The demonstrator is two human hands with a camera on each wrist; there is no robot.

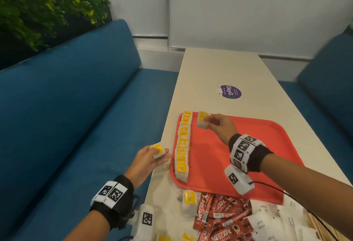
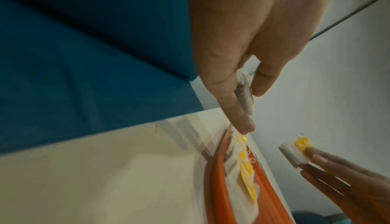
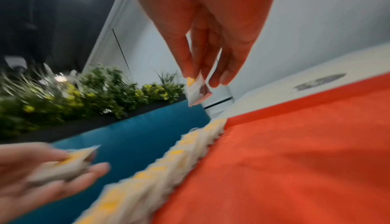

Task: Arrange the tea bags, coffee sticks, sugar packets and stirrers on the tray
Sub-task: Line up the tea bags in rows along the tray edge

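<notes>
A red tray [image 1: 219,156] lies on the white table, with a row of several yellow-tagged tea bags [image 1: 182,145] along its left edge. My right hand [image 1: 207,122] pinches a tea bag [image 1: 202,119] above the tray's far left corner, beside the row's far end; the same tea bag [image 3: 196,91] shows under the fingers in the right wrist view. My left hand [image 1: 158,152] holds a small stack of tea bags [image 1: 157,150] just left of the tray, over the table edge. In the left wrist view the stack of tea bags [image 2: 245,92] sits between thumb and fingers.
Near the table's front edge lie red coffee sticks [image 1: 221,216], white sugar packets [image 1: 267,219], loose tea bags [image 1: 189,202] and wooden stirrers [image 1: 313,223]. A purple sticker [image 1: 230,91] is on the far table. Blue sofas [image 1: 66,116] flank both sides; a plant [image 1: 38,7] stands far left.
</notes>
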